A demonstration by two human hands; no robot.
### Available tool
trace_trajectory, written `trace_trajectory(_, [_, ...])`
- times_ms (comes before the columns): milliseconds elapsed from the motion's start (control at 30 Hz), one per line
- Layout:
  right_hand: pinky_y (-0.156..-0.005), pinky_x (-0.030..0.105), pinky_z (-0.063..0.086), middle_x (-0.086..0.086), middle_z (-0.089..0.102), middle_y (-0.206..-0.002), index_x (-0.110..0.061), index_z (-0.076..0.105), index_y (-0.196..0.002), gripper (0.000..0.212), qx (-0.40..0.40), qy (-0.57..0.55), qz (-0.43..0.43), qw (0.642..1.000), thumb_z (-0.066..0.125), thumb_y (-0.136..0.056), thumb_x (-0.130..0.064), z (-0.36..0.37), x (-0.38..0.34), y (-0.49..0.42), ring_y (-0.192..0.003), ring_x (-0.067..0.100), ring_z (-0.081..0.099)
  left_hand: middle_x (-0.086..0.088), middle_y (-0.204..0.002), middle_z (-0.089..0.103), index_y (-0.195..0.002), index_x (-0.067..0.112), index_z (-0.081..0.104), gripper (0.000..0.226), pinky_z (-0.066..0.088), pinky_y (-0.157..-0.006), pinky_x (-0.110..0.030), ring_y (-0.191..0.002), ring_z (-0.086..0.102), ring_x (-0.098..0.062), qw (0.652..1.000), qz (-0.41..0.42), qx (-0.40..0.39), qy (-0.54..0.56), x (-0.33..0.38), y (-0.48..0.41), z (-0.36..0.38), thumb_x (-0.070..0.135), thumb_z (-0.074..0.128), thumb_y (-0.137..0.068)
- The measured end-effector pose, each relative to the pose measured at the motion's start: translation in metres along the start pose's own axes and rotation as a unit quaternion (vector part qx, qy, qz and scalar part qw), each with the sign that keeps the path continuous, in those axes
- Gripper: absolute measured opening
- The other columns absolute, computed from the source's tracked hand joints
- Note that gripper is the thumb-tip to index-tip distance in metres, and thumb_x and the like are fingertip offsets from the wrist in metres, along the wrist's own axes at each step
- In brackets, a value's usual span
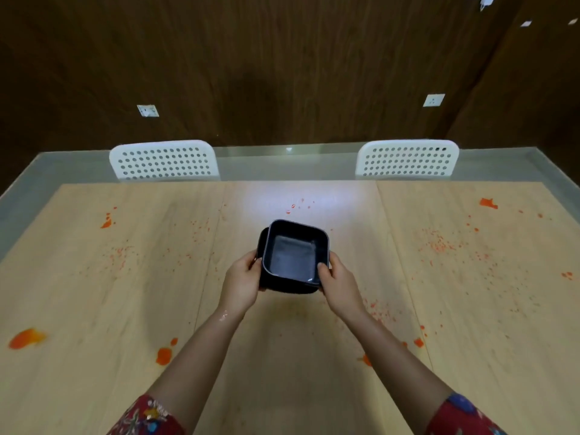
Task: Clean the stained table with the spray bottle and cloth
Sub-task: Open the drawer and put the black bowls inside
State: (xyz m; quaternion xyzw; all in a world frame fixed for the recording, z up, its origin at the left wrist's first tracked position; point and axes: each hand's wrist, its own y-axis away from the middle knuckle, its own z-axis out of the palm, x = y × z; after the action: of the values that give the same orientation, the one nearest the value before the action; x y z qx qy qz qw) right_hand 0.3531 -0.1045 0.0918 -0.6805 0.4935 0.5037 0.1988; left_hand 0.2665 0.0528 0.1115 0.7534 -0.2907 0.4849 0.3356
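Note:
A light wooden table (282,356) fills the view, marked with orange stains: blobs at the near left (26,338), near the middle (164,355) and far right (488,203), plus fine speckles across it. At the table's centre is a dark square bowl (293,255), apparently nested in a second one. My left hand (241,285) grips its left side and my right hand (340,285) grips its right side. No spray bottle or cloth is in view.
Two white perforated chair backs (164,160) (406,158) stand at the table's far edge. Behind them is a pale floor strip and a dark wood-panelled wall with white sockets (433,100).

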Motion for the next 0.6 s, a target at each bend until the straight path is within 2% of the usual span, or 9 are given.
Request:
trace_trajectory(100, [-0.062, 0.034, 0.047, 0.002, 0.067, -0.081, -0.029, 0.045, -0.134, 0.036, 0.012, 0.058, -0.012, 0.998, 0.041, -0.099, -0.027, -0.005, -0.003, 0.022, -0.069, 0.015, 0.061, -0.003, -0.088, 0.07, -0.107, 0.02, 0.064, 0.03, 0.049, -0.055, -0.019, -0.076, 0.065, -0.021, 1.0, 0.001, -0.009, 0.008, -0.001, 0.023, -0.011, 0.011, 0.036, -0.102])
trace_trajectory(133, [-0.059, 0.032, 0.044, 0.002, 0.066, -0.077, -0.029, 0.046, -0.132, 0.034, 0.005, 0.084, -0.01, 0.996, 0.042, -0.099, -0.029, -0.005, -0.002, 0.032, -0.066, 0.016, 0.06, -0.002, -0.092, 0.07, -0.108, 0.023, 0.063, 0.031, 0.05, -0.057, -0.019, -0.08, 0.066, -0.021, 1.0, 0.004, -0.017, 0.01, -0.004, 0.033, -0.014, 0.011, 0.035, -0.103])
trace_trajectory(200, [-0.059, 0.03, 0.045, -0.001, 0.064, -0.082, -0.024, 0.052, -0.124, 0.027, -0.032, 0.097, 0.013, 0.995, 0.043, -0.099, -0.029, -0.001, 0.0, 0.055, -0.071, 0.014, 0.06, -0.001, -0.1, 0.07, -0.117, 0.027, 0.06, 0.031, 0.051, -0.061, -0.018, -0.087, 0.067, -0.018, 0.999, 0.009, -0.034, 0.012, -0.01, 0.055, -0.02, 0.014, 0.035, -0.104])
trace_trajectory(300, [-0.057, 0.025, 0.053, 0.0, 0.063, -0.099, -0.018, 0.053, -0.12, 0.023, -0.082, -0.034, 0.077, 0.993, 0.041, -0.101, -0.018, 0.004, 0.009, 0.096, -0.078, 0.015, 0.064, 0.001, -0.104, 0.068, -0.127, 0.023, 0.057, 0.033, 0.052, -0.063, -0.015, -0.087, 0.066, -0.012, 0.998, 0.008, -0.061, 0.01, -0.019, 0.091, -0.028, 0.021, 0.032, -0.105])
trace_trajectory(367, [-0.052, 0.022, 0.052, 0.007, 0.066, -0.098, -0.017, 0.054, -0.118, 0.022, -0.069, -0.082, 0.106, 0.989, 0.04, -0.102, -0.013, 0.01, 0.019, 0.129, -0.072, 0.02, 0.067, 0.003, -0.104, 0.069, -0.127, 0.02, 0.057, 0.037, 0.054, -0.068, -0.018, -0.088, 0.067, -0.012, 0.995, -0.028, -0.086, 0.047, -0.029, 0.117, -0.035, 0.025, 0.028, -0.106])
trace_trajectory(433, [-0.05, 0.025, 0.051, 0.012, 0.067, -0.093, -0.017, 0.059, -0.107, 0.021, -0.044, -0.112, 0.118, 0.986, 0.041, -0.101, -0.01, 0.011, 0.033, 0.161, -0.067, 0.023, 0.066, 0.001, -0.11, 0.068, -0.13, 0.02, 0.056, 0.038, 0.054, -0.077, -0.021, -0.096, 0.066, -0.015, 0.991, -0.053, -0.109, 0.06, -0.047, 0.142, -0.043, 0.028, 0.027, -0.106])
trace_trajectory(500, [-0.05, 0.027, 0.05, 0.01, 0.067, -0.085, -0.019, 0.061, -0.097, 0.023, -0.036, -0.115, 0.126, 0.985, 0.041, -0.1, -0.009, 0.01, 0.048, 0.194, -0.063, 0.022, 0.065, 0.002, -0.122, 0.065, -0.135, 0.022, 0.053, 0.038, 0.049, -0.091, -0.025, -0.111, 0.061, -0.014, 0.993, -0.034, -0.116, -0.013, -0.073, 0.165, -0.053, 0.033, 0.033, -0.104])
trace_trajectory(533, [-0.05, 0.026, 0.049, 0.01, 0.067, -0.08, -0.018, 0.061, -0.095, 0.022, -0.042, -0.103, 0.135, 0.985, 0.041, -0.1, -0.009, 0.009, 0.056, 0.213, -0.062, 0.022, 0.065, 0.004, -0.129, 0.062, -0.137, 0.023, 0.052, 0.039, 0.044, -0.097, -0.025, -0.118, 0.057, -0.011, 0.99, -0.016, -0.113, -0.088, -0.092, 0.178, -0.059, 0.035, 0.037, -0.103])
trace_trajectory(600, [-0.049, 0.026, 0.049, 0.014, 0.067, -0.076, -0.009, 0.062, -0.097, 0.02, -0.069, -0.088, 0.155, 0.981, 0.042, -0.099, -0.009, 0.003, 0.072, 0.245, -0.061, 0.026, 0.064, 0.002, -0.14, 0.053, -0.14, 0.019, 0.049, 0.042, 0.036, -0.104, -0.028, -0.128, 0.048, -0.014, 0.962, 0.038, -0.1, -0.253, -0.129, 0.197, -0.067, 0.033, 0.042, -0.101])
